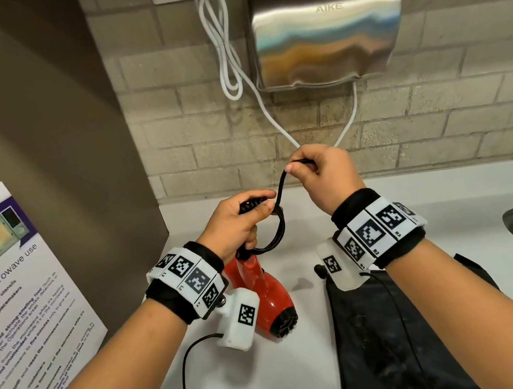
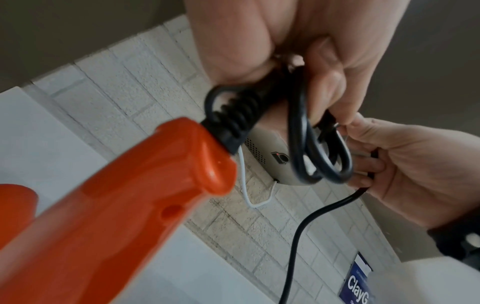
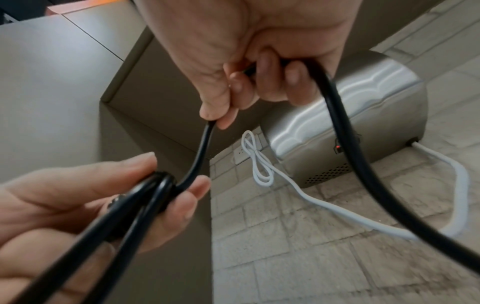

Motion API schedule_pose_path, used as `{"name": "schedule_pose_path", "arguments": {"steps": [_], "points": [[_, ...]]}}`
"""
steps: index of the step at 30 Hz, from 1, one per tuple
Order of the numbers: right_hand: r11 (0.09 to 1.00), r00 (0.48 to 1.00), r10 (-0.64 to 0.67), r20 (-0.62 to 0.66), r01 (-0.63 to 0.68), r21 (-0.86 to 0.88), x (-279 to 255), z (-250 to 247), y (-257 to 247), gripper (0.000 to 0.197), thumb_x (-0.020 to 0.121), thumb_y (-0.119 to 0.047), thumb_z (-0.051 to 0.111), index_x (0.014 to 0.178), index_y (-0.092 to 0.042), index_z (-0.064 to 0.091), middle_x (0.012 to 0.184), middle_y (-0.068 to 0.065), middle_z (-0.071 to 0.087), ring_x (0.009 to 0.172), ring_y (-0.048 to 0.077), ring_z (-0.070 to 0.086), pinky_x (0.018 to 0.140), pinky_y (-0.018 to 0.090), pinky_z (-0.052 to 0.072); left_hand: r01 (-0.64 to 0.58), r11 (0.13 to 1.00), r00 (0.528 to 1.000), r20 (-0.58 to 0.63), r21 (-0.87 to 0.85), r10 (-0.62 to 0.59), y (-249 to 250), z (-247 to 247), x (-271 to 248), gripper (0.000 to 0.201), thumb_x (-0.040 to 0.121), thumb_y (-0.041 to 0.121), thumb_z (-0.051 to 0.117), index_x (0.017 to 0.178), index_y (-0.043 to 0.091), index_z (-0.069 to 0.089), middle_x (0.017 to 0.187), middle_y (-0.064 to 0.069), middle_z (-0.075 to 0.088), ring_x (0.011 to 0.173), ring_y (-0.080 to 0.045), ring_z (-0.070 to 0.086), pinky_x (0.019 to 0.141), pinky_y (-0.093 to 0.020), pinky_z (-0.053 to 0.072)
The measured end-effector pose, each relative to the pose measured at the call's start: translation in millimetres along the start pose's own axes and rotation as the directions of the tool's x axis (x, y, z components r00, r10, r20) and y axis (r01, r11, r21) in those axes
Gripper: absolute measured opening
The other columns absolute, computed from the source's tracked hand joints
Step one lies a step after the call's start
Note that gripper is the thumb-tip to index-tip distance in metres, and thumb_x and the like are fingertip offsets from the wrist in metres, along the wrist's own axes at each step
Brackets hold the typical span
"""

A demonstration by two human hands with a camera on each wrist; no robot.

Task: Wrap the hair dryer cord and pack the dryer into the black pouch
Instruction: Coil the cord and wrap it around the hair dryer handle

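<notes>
Head view shows cord-wrapping in progress: the left hand (image 1: 236,222) grips the gathered loops of the cord (image 1: 281,186), the right hand (image 1: 320,173) clasps its free length, which I judge must next be laid as another loop.

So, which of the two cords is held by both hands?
The black hair dryer cord; the white cord hangs untouched on the wall beside the steel hand dryer.

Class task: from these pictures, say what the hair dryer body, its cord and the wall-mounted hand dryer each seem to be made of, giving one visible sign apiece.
Hair dryer: glossy red-orange moulded plastic, with smooth highlights and seams.
Cord: black, smooth rubber or vinyl sheath, probably; it bends in soft loops.
Hand dryer: brushed stainless steel, seemingly; streaked reflections.
</notes>
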State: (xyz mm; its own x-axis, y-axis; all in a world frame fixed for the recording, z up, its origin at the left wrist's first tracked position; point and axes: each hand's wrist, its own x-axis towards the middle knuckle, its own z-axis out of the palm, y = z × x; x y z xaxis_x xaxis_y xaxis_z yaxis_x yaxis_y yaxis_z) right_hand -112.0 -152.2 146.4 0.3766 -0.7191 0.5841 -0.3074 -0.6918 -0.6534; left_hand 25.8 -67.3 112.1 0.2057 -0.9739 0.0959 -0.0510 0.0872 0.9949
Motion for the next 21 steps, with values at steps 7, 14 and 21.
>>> {"name": "schedule_pose_path", "arguments": {"steps": [7,14,21], "points": [[0.995,0.995,-0.1,0.017,0.1,-0.015,-1.4,-1.9,-12.2,0.008,0.082,-0.013,0.061,0.08,-0.008,0.067,0.079,0.008,0.061,0.075,0.021,0.055,0.072,0.034,0.046,0.064,0.998,0.993,0.095,0.01,-0.065,4.1,-2.5,-2.3,0.026,0.088,0.008,0.055,0.107,0.025,0.06,0.102,-0.017,0.058,0.031,-0.003,0.023,0.037,-0.017,0.038],[0.993,0.993,-0.115,0.03,0.115,0.016,-1.9,-3.8,-9.8,0.008,0.082,-0.014,0.062,0.082,-0.009,0.068,0.08,0.005,0.06,0.075,0.019,0.055,0.071,0.029,0.045,0.047,0.998,0.994,0.1,0.035,-0.051,4.8,-0.4,-5.9,0.018,0.09,0.009,0.052,0.101,0.017,0.063,0.094,0.0,0.069,0.032,-0.004,0.024,0.036,-0.017,0.035],[0.993,0.988,0.069,0.137,-0.082,0.087,-20.8,6.8,32.0,0.015,0.088,-0.016,0.056,0.073,-0.014,0.054,0.057,-0.005,0.047,0.054,0.009,0.043,0.052,0.012,0.035,0.028,0.999,0.994,-0.105,-0.022,-0.03,1.1,-2.5,-1.7,0.017,0.091,0.011,0.053,0.105,0.006,0.061,0.089,-0.005,0.067,0.029,-0.005,0.023,0.034,-0.014,0.028]]}}
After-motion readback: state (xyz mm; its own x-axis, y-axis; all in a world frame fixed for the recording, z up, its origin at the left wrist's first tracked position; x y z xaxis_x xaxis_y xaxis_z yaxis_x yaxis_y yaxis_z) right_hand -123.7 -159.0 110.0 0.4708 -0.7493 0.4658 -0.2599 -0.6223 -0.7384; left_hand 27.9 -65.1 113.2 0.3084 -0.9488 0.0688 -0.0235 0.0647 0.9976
